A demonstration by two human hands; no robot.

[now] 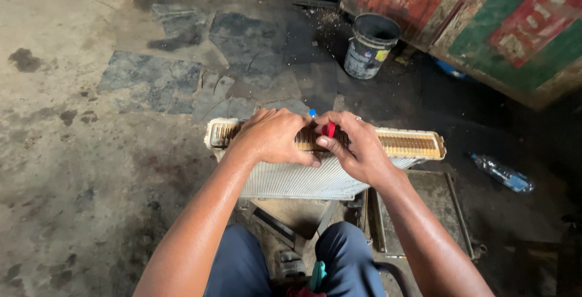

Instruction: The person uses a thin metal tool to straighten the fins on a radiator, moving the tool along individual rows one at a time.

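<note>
We hold a radiator core (315,176) upright at the centre of the frame, its open brass-coloured top edge facing us and its finned face turned toward our knees.

Risks, as we judge them:
- The fins are thin and closely packed. Pressure from the palm or a slip of the tool could flatten or tear them.
- The core stands on edge on a metal frame (424,212) below it (its footing is hidden by the core itself). If either hand lets go, it could tip toward the stained concrete floor (73,163).
- The top edge looks like sharp sheet metal, and a fingertip dragged along it could be cut.
- A plastic bottle (503,174) lies at the right of the frame, and a dark bucket (371,45) stands at the upper centre, well apart from the work. Neither poses an obstacle.

Hand state:
- The left hand (270,136) lies curled over the top edge, fingers draped down the near face, gripping the core.
- The right hand (357,145) is closed narrowly, thumb and fingers pinching a small red tool (329,129) against the top edge. A blue tip (312,113) shows just behind the knuckles, and we cannot tell whether it belongs to the same tool.
</note>
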